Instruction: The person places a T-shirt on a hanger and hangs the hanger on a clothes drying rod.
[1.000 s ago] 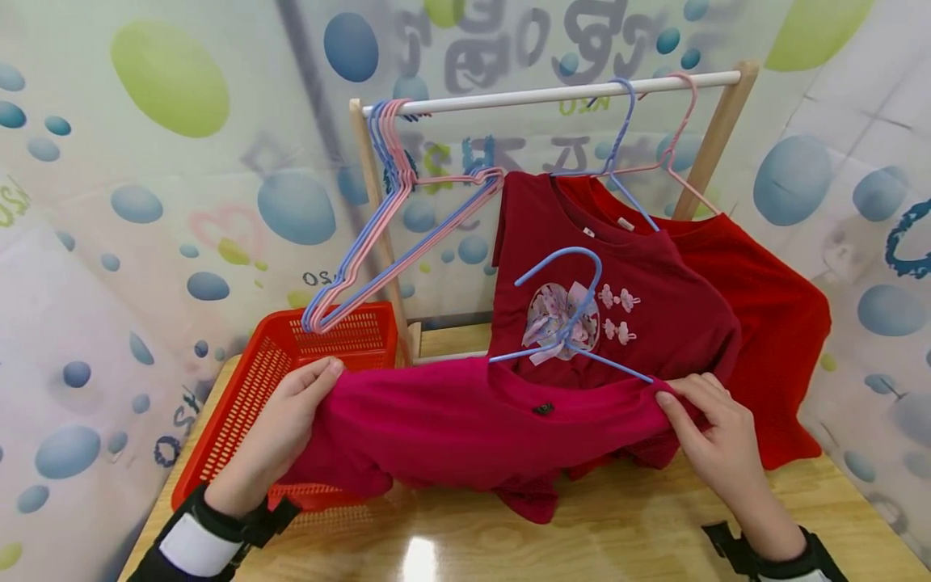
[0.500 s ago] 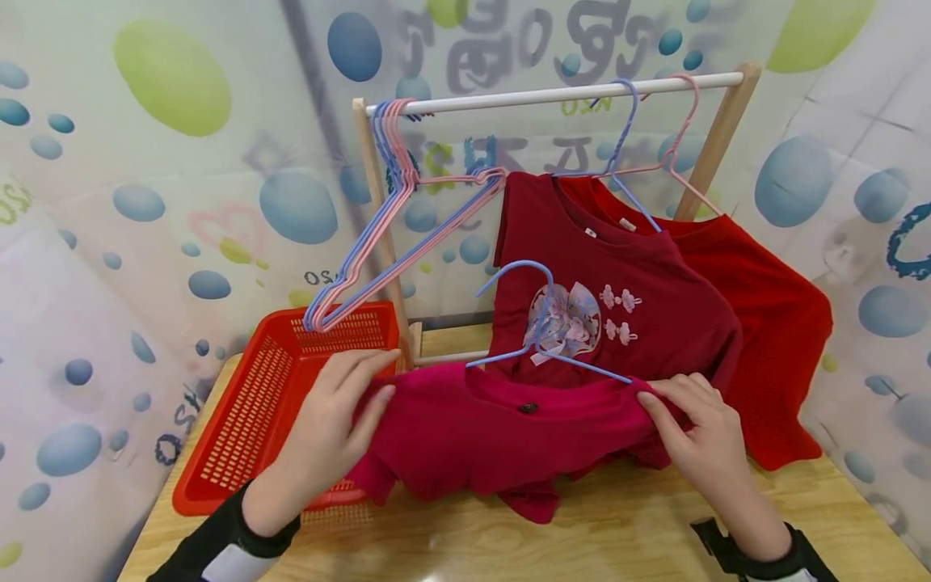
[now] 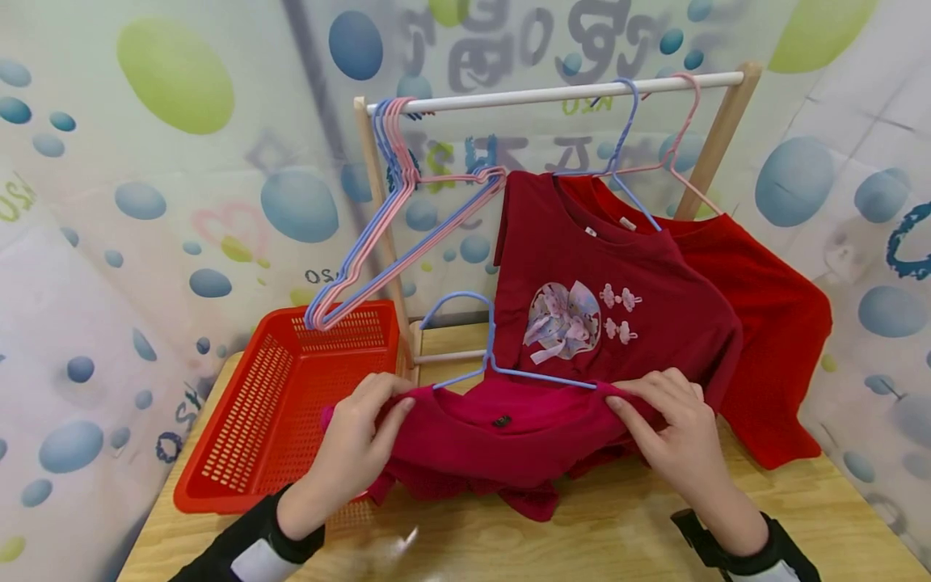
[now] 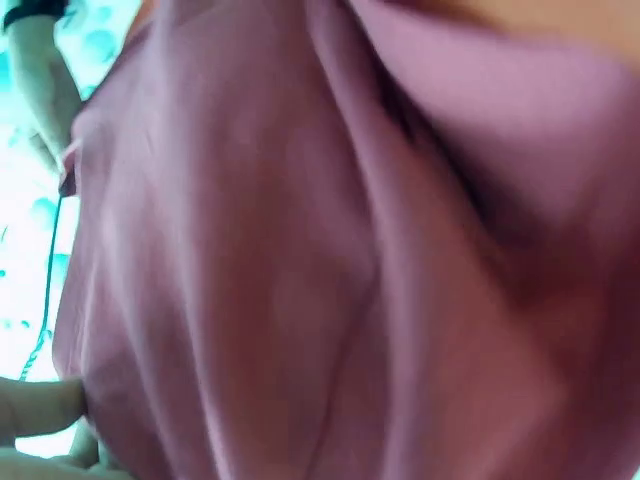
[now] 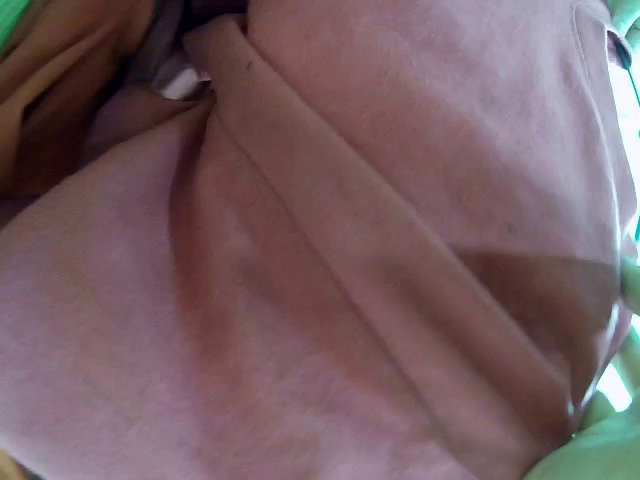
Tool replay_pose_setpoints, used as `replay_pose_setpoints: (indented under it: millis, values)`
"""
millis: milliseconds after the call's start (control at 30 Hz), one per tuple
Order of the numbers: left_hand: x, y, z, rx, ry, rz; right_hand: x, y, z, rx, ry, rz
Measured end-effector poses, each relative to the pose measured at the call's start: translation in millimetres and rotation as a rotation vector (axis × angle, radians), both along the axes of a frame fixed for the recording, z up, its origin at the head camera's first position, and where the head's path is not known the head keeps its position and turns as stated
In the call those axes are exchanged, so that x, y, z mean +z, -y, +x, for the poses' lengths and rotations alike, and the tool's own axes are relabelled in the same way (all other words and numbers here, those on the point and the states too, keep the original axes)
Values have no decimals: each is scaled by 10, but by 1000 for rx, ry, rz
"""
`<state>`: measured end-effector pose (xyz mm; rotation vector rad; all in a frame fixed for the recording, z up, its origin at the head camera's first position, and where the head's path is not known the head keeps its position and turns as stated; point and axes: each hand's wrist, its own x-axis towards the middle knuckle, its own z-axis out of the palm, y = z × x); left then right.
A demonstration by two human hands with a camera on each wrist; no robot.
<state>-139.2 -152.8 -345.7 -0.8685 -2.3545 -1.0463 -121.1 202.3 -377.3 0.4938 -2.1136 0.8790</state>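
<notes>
A magenta-pink shirt (image 3: 502, 444) is stretched between my two hands above the table, its neckline facing up. Out of the neck rises a blue hanger (image 3: 490, 356), its hook curving to the left and its arms running into both shoulders. My left hand (image 3: 356, 444) pinches the left shoulder between thumb and fingers. On the other side my right hand (image 3: 672, 428) pinches the right shoulder at the hanger's end. Folds of the shirt (image 4: 260, 250) fill most of the left wrist view, and the same cloth (image 5: 400, 200) covers the right wrist view.
Behind stands a rack with a white rail (image 3: 538, 95). Several blue and pink hangers (image 3: 400, 202) hang at its left end. A dark red shirt (image 3: 604, 267) and a bright red shirt (image 3: 778, 323) hang at the right. A red basket (image 3: 247, 404) sits on the wooden table (image 3: 596, 533) at left.
My left hand has moved right along the shirt, from the sleeve to the shoulder. The hanger has shifted left and lower, and its left arm now reaches the left shoulder. My right hand moved slightly left.
</notes>
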Motion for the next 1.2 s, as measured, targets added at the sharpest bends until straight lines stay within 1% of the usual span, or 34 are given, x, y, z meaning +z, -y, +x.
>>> replay_pose_setpoints:
  millis: [33,133,233,300,400,433,567,667,733,867,933,1000,1100,1167,1200]
  values:
    - [-8,4,5,3,16,23,-8,-5,5,1,14,-8]
    - [-17,21,21,23,55,85,-53,-39,27,-4,97,-29]
    - [-9,43,30,39,98,137,-145,-97,47,-29,156,-41]
    - [-2,66,32,49,147,176,-217,-145,49,-44,138,-68]
    - [10,112,25,85,234,231,-317,-206,55,-71,56,-131]
    - [16,128,23,99,261,247,-340,-225,60,-80,43,-155]
    - [39,183,19,153,362,292,-379,-275,69,-127,-2,-205]
    - [43,205,18,169,401,307,-380,-300,69,-172,-3,-207]
    - [38,210,16,169,411,316,-382,-314,72,-203,17,-204]
    - [31,205,13,160,403,330,-394,-332,89,-263,97,-181]
    - [34,195,16,155,393,334,-385,-330,95,-277,107,-168]
    - [38,181,22,151,374,334,-349,-318,91,-269,67,-167]
    - [33,149,31,121,341,331,-218,-269,61,-220,-70,-132]
    - [28,116,40,83,319,325,-91,-210,40,-183,-149,-54]
    - [24,95,44,62,308,319,-22,-175,37,-169,-164,3]
